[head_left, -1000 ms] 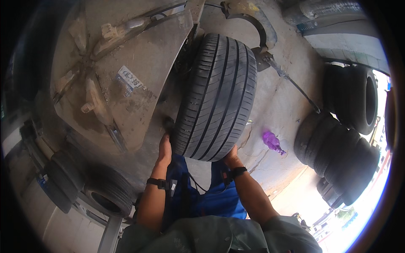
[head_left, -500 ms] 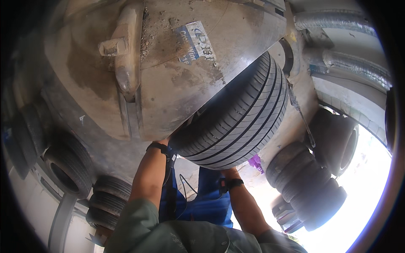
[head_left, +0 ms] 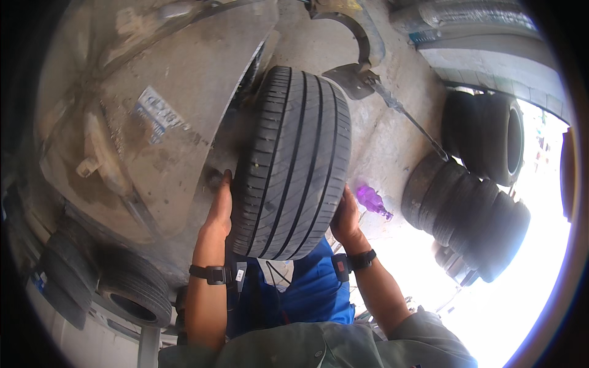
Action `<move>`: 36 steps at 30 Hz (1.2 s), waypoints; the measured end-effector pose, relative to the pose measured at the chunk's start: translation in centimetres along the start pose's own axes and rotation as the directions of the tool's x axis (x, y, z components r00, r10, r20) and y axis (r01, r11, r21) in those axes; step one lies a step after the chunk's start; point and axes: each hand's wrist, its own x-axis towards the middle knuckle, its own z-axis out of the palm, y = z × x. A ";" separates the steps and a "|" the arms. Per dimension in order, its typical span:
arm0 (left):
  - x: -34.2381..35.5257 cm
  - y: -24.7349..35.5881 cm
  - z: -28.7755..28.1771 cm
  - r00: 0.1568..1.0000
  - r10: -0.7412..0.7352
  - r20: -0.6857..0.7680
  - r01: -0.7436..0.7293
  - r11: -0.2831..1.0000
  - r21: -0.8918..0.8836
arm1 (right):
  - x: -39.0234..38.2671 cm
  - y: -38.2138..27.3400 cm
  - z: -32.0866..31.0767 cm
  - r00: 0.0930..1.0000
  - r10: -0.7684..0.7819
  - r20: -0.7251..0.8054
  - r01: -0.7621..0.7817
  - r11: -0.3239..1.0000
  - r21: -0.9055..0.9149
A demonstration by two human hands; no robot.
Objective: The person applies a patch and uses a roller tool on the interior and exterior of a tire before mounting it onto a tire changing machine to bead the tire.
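A black car tyre [head_left: 291,165] stands upright in front of me, its grooved tread facing me. My left hand [head_left: 219,211] presses flat against its left side, fingers stretched forward. At the lower right edge, my right hand [head_left: 348,218] holds the opposite side, its fingers partly hidden behind the tyre. The tyre is clamped between both hands. To its left is a large, dirty metal machine [head_left: 178,80] with a worn sticker. Both wrists wear dark bands.
A curved metal arm [head_left: 362,37] with a dark blade [head_left: 351,80] sits beyond the tyre. A purple bottle-like object [head_left: 373,201] lies to the right. Tyre stacks [head_left: 460,202] stand at the right, and more tyres [head_left: 136,287] lean at the lower left.
The tyre has come out from beside the machine and turned from a slant to nearly upright before me. My hands have shifted from its underside to its two sides. My view has turned rightward.
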 end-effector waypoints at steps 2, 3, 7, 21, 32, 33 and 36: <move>-1.6 2.7 4.1 0.998 0.034 -0.046 -0.030 0.996 0.079 | 0.3 3.0 -5.8 0.990 -0.126 0.062 0.140 0.885 -0.445; -2.6 3.5 5.6 0.992 0.081 -0.099 -0.066 0.987 0.144 | -0.3 4.1 -5.4 0.981 -0.172 0.089 0.193 0.821 -0.537; -0.1 3.6 7.5 0.843 0.446 -0.300 -0.215 0.792 0.572 | -1.0 4.8 -1.2 0.962 -0.007 -0.274 -0.087 0.940 -0.331; -1.6 0.9 -2.0 0.998 -0.036 -0.048 0.040 0.995 0.095 | -3.3 6.6 -3.0 0.977 0.213 -0.026 -0.206 0.899 -0.387; -1.6 -3.3 -4.8 0.993 -0.113 -0.045 0.118 0.983 0.142 | -4.0 10.2 -3.5 0.998 0.053 0.019 -0.040 0.904 -0.426; -1.2 -3.8 -5.1 0.992 -0.123 -0.038 0.127 0.981 0.149 | -3.9 10.8 -3.6 0.998 0.057 0.016 -0.044 0.898 -0.437; 0.3 -4.4 -6.0 0.989 -0.151 -0.014 0.151 0.976 0.159 | -3.3 12.7 -3.8 0.998 0.066 -0.007 -0.065 0.951 -0.301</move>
